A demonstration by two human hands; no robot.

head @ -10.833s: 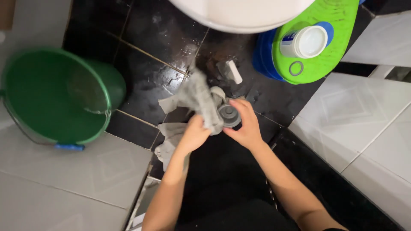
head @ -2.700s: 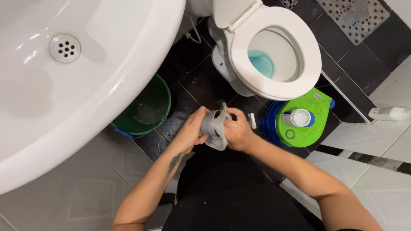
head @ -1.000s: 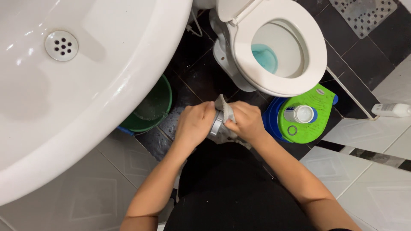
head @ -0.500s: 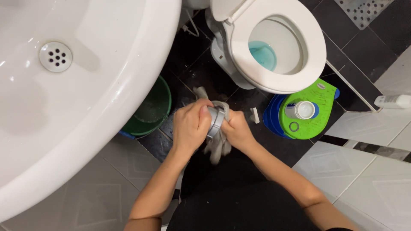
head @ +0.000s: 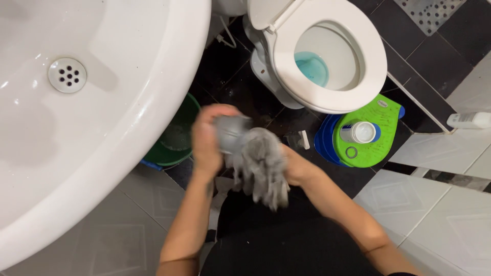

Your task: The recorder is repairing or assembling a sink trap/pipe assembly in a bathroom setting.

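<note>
We look straight down at our own two bare arms in a small bathroom. A white sink basin [head: 102, 128] fills the upper left of the frame, its edge overhanging a green bucket [head: 176, 140] on the dark floor below. At centre, our left hand [head: 207, 140] wraps its fingers around a grey round part [head: 230, 134], while our right hand [head: 294, 168] is largely hidden behind a grey cloth [head: 261, 166]; we cannot tell how it grips. Half a second ago the cloth sat bunched between the hands; now it hangs blurred and spread out, suggesting brisk rubbing. Upper right, an open white toilet [head: 332, 56] holds blue water, with a green and blue caddy [head: 368, 135] just beside it. Free room lies over pale tiles at the lower right.
</note>
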